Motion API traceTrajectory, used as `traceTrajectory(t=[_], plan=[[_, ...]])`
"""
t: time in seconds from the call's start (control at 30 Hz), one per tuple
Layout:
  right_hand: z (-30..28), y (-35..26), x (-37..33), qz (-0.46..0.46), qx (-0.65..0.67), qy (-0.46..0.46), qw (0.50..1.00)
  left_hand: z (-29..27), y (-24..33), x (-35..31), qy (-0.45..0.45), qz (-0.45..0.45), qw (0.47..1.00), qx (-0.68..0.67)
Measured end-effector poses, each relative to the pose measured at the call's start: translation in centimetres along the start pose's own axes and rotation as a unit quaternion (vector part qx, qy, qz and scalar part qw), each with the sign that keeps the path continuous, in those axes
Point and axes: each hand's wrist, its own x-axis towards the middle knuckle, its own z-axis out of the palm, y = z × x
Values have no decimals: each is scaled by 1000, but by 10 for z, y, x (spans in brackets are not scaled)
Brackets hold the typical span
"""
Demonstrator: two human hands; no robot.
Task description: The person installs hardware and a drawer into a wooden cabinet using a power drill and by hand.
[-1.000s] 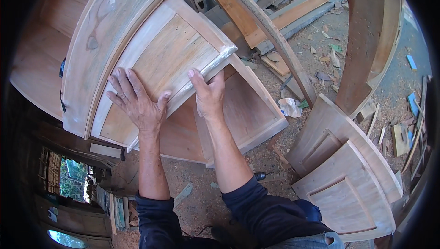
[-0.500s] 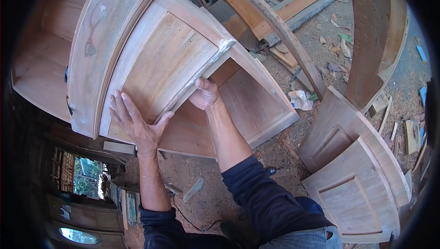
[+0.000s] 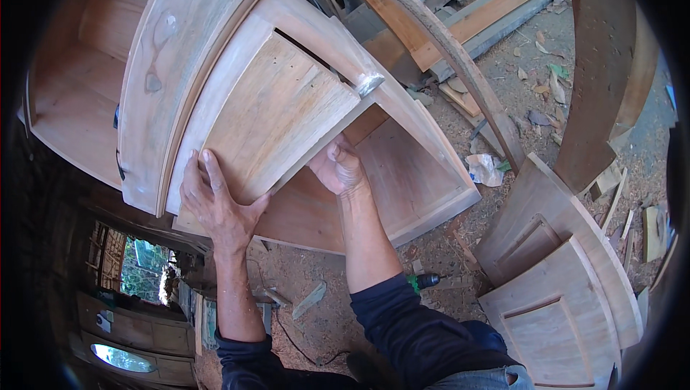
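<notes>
Wooden panel [image 3: 280, 113] under left grip [image 3: 226, 214]

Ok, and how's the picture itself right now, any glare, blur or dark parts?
Head view: a bright opening stands out against deep shadow at lower left; head view: black fisheye vignetting swallows the corners; head view: left hand, right hand and wooden panel look evenly lit, without obvious blur.

The brown floor [image 3: 305, 264] is littered with dry leaves [image 3: 557, 88], a crumpled piece of paper [image 3: 485, 169], a wood block [image 3: 655, 233] and a flat pale scrap [image 3: 310, 300], while a drill [image 3: 427, 281] and a thin black cable [image 3: 295, 349] are also held up by it.
</notes>
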Motion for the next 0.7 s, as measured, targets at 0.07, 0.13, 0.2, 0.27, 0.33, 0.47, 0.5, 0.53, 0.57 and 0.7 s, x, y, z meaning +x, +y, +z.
traceTrajectory(t=[0.07,0.13,0.2,0.27,0.33,0.47,0.5,0.53,0.57,0.7], plan=[[6,-1,-1,-8,-5,20,1000,-2,1,5,-2,2,1000,9],[9,-5,-3,-19,-13,42,999,-3,0,2,-2,1,1000,6],[10,-10,-7,-31,-1,34,999,-3,0,2,-1,3,1000,-1],[7,-11,-14,-19,-19,41,999,-3,-1,3,-20,-15,1000,6],[1,-13,-20,-8,-37,50,998,-6,0,4,-15,-16,1000,1],[-10,-9,-32,6,-52,59,997,-4,9,1,6,-28,1000,-11],[-12,-6,-35,12,-55,64,996,-4,9,-1,3,-27,1000,-10],[-14,-6,-36,11,-55,63,996,-4,7,0,-3,-30,1000,-9],[-17,-6,-37,17,-61,68,996,-3,7,1,-10,-33,999,-7],[-20,-3,-37,18,-63,78,995,-5,8,2,-29,-50,998,9]])
